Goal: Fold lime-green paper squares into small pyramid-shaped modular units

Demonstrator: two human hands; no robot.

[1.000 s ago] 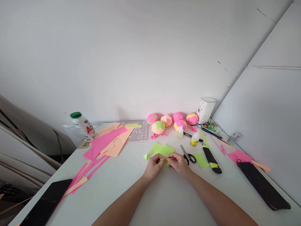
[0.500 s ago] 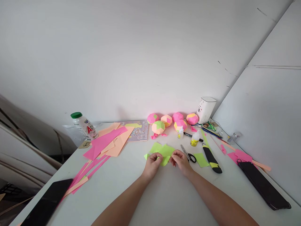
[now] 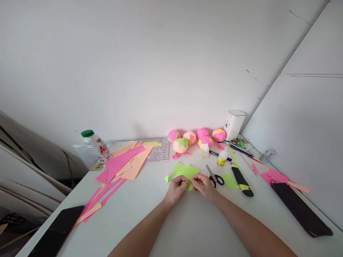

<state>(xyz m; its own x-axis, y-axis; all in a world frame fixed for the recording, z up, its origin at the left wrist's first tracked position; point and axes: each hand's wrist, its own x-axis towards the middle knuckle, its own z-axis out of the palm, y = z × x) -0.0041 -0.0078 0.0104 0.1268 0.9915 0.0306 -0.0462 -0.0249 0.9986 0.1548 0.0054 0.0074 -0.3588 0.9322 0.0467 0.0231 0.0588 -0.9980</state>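
My left hand [image 3: 176, 189] and my right hand [image 3: 203, 186] nearly meet over the middle of the table, fingers of both pinched closed. Between them is a small piece of green paper [image 3: 189, 186], partly hidden by the fingertips. Just beyond lie more green paper pieces [image 3: 192, 171], and a small folded green shape [image 3: 168, 179] sits to the left of them. Black-handled scissors [image 3: 218, 178] rest close to my right hand. Farther right are a green paper sheet [image 3: 229, 182] and a black and yellow utility knife [image 3: 242, 181].
Several faceted paper balls [image 3: 180, 145] stand along the wall. Two glue bottles [image 3: 222, 158] are in front of them. Pink and orange sheets [image 3: 114, 166] and a bottle with a green cap [image 3: 96, 145] occupy the left. Dark phones [image 3: 300, 208] lie at both sides.
Both hands have come closer together and slightly toward me, the right hand moving left. The fingers now meet at the small green paper, and more of the scissors' handles shows.
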